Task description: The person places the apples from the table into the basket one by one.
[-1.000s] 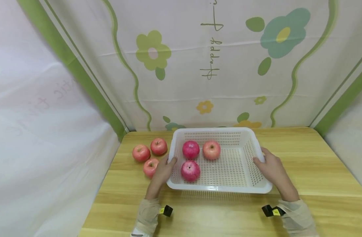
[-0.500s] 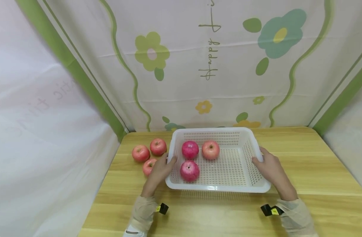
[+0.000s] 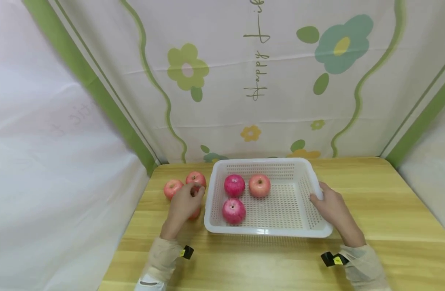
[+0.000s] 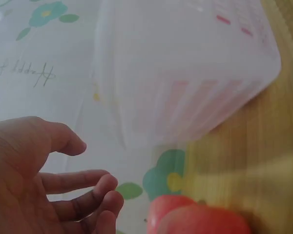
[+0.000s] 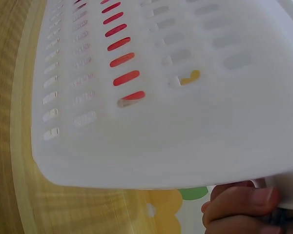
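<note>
A white perforated plastic basket point(image 3: 266, 232) stands on the table, with a pinkish apple point(image 3: 259, 186) and two deeper red apples point(image 3: 234, 210) inside, toward its left. My right hand point(image 3: 333, 208) grips its right rim, thumb on top; the right wrist view shows curled fingers point(image 5: 239, 207) under the rim. Left of the basket, my left hand point(image 3: 184, 204) hovers over a group of loose apples point(image 3: 173, 188), one partly hidden below it. The left wrist view has this hand's fingers point(image 4: 78, 207) loosely bent, thumb apart, nothing between them. Red apples point(image 4: 200, 219) lie just beyond its fingertips.
The wooden table point(image 3: 382, 202) runs back to a white curtain point(image 3: 222, 101) printed with flowers, close behind the basket. White cloth point(image 3: 62, 182) with a green border hangs along the left side, and more hangs on the right.
My left hand has let go of the basket's left rim and moved left over the loose apples. The right hand keeps its grip on the basket, which has barely moved.
</note>
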The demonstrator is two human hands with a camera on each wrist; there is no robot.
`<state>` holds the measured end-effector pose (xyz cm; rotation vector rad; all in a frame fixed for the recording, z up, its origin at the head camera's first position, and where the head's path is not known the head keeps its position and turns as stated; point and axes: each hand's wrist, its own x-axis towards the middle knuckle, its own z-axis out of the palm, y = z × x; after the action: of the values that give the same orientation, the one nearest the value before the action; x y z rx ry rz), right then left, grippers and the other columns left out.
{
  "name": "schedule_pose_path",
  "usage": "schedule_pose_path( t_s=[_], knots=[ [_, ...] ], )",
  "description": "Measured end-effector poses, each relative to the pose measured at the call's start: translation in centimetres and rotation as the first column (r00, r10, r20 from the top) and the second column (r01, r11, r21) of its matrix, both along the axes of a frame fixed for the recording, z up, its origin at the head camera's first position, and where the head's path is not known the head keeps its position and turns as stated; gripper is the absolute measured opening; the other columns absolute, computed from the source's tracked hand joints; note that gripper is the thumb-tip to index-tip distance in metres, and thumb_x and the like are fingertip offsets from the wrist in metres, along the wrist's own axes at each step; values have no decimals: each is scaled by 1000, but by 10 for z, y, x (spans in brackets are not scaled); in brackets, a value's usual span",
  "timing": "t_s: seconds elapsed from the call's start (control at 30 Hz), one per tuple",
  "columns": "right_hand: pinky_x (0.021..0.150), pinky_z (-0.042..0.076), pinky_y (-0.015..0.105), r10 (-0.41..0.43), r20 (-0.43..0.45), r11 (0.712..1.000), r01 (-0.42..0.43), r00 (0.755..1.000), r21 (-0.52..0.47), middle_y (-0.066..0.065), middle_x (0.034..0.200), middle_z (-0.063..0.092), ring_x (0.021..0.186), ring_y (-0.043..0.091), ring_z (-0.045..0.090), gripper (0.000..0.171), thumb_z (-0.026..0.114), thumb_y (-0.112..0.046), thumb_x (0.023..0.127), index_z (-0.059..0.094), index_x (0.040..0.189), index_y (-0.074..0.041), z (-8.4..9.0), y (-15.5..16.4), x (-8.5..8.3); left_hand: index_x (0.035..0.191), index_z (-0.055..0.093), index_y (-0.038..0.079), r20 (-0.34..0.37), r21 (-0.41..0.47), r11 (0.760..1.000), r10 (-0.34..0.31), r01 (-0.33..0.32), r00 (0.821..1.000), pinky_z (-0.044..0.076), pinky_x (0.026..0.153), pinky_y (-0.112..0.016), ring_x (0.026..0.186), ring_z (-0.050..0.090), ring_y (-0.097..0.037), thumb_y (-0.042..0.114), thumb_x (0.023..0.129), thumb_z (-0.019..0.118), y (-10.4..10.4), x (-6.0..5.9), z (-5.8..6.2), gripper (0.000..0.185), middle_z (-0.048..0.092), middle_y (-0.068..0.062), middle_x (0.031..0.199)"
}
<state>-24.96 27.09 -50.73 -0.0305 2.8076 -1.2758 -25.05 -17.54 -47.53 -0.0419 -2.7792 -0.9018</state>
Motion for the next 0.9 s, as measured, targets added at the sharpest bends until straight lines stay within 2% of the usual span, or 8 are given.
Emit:
schedule_pose_path(
  t_s=[0.1, 0.2, 0.37, 0.47, 0.57, 0.7, 0.83, 0.9],
  knots=[
    [58, 64, 38, -5, 13, 1000, 5, 1000, 2, 47, 130, 58, 85, 37, 78, 72, 51, -19, 109, 17, 162, 15, 0, 1, 1, 110, 75, 8, -26, -19, 999, -38, 38, 999, 47, 65, -32, 72, 56, -17, 25, 99, 69, -10, 0, 5, 21, 64, -1, 79],
    [59, 64, 38, -7, 20, 1000, 7, 1000, 8, 47, 130, 58, 85, 37, 78, 72, 51, -20, 109, 17, 162, 15, -1, 1, 2, 115, 75, 4, -32, -70, 995, -78, 75, 996, 52, 75, -37, 84, 62, -22, 25, 97, 71, -21, 0, 7, 28, 71, -8, 92],
    [59, 64, 38, -4, 8, 1000, 4, 1000, 17, 47, 130, 59, 86, 38, 78, 71, 51, -20, 109, 19, 161, 16, -1, 2, 0, 128, 68, 3, 32, -168, 981, -97, 101, 995, 50, 78, -39, 98, 58, -25, 31, 92, 72, -37, 0, 5, 45, 64, -11, 108],
    [59, 64, 38, 0, 0, 1000, 0, 1000, 19, 47, 129, 59, 86, 38, 78, 71, 51, -20, 109, 19, 161, 16, -1, 2, -1, 119, 66, 2, 68, -211, 968, -127, 138, 990, 46, 76, -40, 98, 53, -26, 30, 87, 72, -43, 1, 4, 43, 58, -13, 107],
    [59, 64, 38, 1, -1, 1000, -1, 1000, 19, 47, 128, 60, 86, 38, 78, 71, 51, -20, 108, 19, 161, 16, -1, 2, -1, 120, 64, 1, 92, -251, 947, -182, 200, 979, 51, 84, -47, 107, 54, -30, 32, 87, 74, -48, 1, 1, 46, 59, -18, 115],
    [60, 65, 39, -2, 9, 1000, 1, 1000, 16, 47, 130, 59, 87, 38, 78, 72, 51, -20, 109, 18, 162, 15, 0, 2, -1, 138, 60, 2, 125, -274, 923, -246, 272, 961, 53, 97, -55, 117, 54, -33, 34, 86, 78, -53, 0, -4, 64, 61, -21, 125],
    [62, 65, 39, -6, 25, 1000, 5, 1000, 18, 47, 133, 56, 90, 38, 77, 73, 50, -21, 109, 16, 162, 15, -1, 2, -1, 138, 61, 6, 147, -267, 913, -279, 309, 949, 51, 90, -49, 110, 52, -29, 31, 84, 79, -56, -2, -9, 63, 61, -19, 121],
    [62, 65, 39, -8, 27, 1000, 8, 1000, 17, 47, 134, 56, 91, 39, 77, 73, 50, -21, 109, 16, 162, 15, -1, 1, -1, 138, 62, 7, 148, -264, 911, -286, 317, 947, 51, 91, -47, 111, 52, -29, 30, 84, 80, -58, -4, -12, 61, 62, -17, 121]
  ],
)
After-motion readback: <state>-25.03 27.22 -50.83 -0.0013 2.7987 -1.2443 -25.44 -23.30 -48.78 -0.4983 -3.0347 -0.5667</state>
